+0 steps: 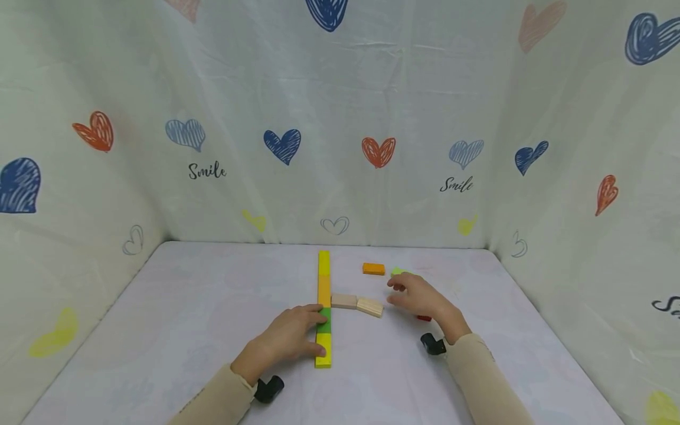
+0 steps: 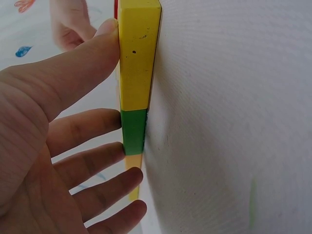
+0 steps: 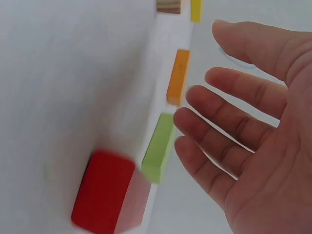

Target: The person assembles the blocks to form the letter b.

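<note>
A straight row of blocks runs away from me: a near yellow block (image 1: 325, 358), a green block (image 1: 326, 326), an orange block (image 1: 324, 290) and a far yellow block (image 1: 324, 262). My left hand (image 1: 284, 333) rests along the row's left side, thumb by the near yellow block and fingertips at the green one. Its fingers are spread and fairly straight in the left wrist view. Two plain wooden blocks, one (image 1: 344, 301) against the row and another (image 1: 370, 307) angled beside it, extend rightward. My right hand (image 1: 419, 295) hovers right of them, holding nothing, fingers loosely extended.
Loose blocks lie around my right hand: an orange block (image 1: 374, 269) farther back, a light green block (image 3: 158, 148) partly hidden behind the hand in the head view, and a red block (image 3: 105, 190) under the wrist. A heart-printed curtain (image 1: 329, 189) encloses the white table (image 1: 212, 283).
</note>
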Available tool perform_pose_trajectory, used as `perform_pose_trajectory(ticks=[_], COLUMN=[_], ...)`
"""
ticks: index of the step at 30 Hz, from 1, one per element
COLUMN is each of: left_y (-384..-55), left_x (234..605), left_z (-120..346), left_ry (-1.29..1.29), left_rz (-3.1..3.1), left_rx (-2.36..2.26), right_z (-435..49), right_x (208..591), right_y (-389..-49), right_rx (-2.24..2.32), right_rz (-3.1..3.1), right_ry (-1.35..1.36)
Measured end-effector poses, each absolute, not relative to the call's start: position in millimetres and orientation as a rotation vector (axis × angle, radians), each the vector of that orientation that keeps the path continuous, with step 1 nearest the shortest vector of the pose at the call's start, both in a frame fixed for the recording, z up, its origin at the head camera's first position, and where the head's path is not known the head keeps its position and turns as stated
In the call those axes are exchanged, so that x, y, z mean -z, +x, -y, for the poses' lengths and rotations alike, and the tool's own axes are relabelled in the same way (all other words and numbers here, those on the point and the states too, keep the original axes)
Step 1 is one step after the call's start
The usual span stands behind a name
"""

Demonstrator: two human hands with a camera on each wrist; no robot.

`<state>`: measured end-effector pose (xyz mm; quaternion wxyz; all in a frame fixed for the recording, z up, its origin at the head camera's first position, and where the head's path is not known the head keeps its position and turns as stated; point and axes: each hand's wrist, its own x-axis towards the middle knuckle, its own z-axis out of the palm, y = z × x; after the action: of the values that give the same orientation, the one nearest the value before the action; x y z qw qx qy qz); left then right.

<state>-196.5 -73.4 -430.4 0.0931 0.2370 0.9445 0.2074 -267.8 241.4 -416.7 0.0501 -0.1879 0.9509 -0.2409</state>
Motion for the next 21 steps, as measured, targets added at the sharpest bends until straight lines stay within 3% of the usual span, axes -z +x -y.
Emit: perform_pose_trajectory(ticks=[12, 21], left_y=[-196, -196], left_x=[427, 428], left_z=[73, 73], left_ry=[0.739, 0.73], left_rz=[-2.816, -2.81], left_rx=[-0.625, -0.625], right_z=[-278, -294], right_x=[421, 426], right_y=[-260, -255], right_rx=[0.758, 0.729], right_rz=[-2.932, -2.941], right_ry=[-0.347, -0.331])
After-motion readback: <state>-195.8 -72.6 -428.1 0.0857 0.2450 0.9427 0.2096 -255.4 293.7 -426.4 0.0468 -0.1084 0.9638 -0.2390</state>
